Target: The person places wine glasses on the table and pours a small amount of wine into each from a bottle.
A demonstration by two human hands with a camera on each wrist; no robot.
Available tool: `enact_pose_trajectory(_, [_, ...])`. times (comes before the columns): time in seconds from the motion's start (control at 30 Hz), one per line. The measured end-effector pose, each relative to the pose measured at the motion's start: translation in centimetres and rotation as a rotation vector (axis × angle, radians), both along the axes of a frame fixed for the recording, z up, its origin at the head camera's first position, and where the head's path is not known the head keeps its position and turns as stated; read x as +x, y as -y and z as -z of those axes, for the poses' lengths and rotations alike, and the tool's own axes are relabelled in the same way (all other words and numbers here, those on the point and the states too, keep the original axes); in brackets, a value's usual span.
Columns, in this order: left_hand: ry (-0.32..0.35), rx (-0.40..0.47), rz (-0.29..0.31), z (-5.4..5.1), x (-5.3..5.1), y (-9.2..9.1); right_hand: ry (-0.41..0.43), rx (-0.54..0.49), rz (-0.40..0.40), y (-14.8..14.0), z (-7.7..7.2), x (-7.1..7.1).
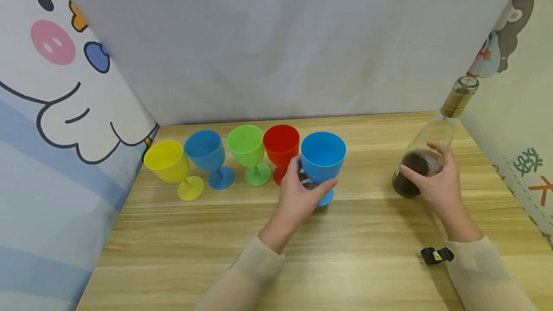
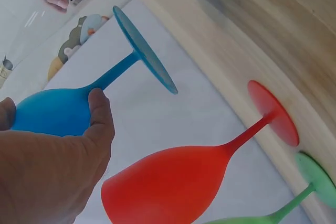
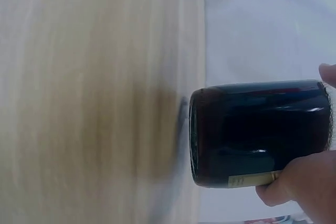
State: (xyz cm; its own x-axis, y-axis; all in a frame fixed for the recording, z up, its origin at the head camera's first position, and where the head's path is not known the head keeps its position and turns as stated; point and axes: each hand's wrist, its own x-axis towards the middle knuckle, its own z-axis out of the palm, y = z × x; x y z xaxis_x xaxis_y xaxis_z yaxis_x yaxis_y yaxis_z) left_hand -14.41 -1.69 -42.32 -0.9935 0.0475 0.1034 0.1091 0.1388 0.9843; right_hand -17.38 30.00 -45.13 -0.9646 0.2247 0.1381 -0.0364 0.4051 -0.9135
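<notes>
My left hand [image 1: 300, 193] holds a blue plastic goblet [image 1: 323, 157] low on its bowl, thumb near the stem. In the left wrist view the foot of this blue goblet [image 2: 144, 51] appears raised off the table. Over on the right, my right hand [image 1: 442, 186] grips a clear glass bottle [image 1: 432, 133] around its lower body. Dark liquid [image 3: 262, 129] fills the bottle's lower part, and its mouth is uncapped. Whether the bottle's bottom touches the table, I cannot tell. A red goblet [image 1: 282, 145] stands just left of the held one, partly hidden by my left hand.
Further left along the row stand a green goblet [image 1: 247, 145], another blue goblet [image 1: 205, 150] and a yellow goblet [image 1: 166, 162], all upright on the wooden table [image 1: 328, 263]. A pale wall [image 1: 276, 52] borders the back, with printed panels at both sides.
</notes>
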Motion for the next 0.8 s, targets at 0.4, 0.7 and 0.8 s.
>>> enact_pose_trajectory(0.4, [-0.019,0.004,0.019,-0.3,0.7,0.8,-0.027,0.092,-0.021,0.0,-2.4,1.5])
enact_pose_trajectory(0.7, [-0.037,-0.047,0.043,-0.3,1.2,1.3,-0.15,0.236,-0.028,0.1,-2.9,2.3])
enact_pose_trajectory(0.8, [-0.042,-0.069,0.054,-0.4,1.5,1.4,-0.19,0.282,-0.042,0.1,-2.9,2.6])
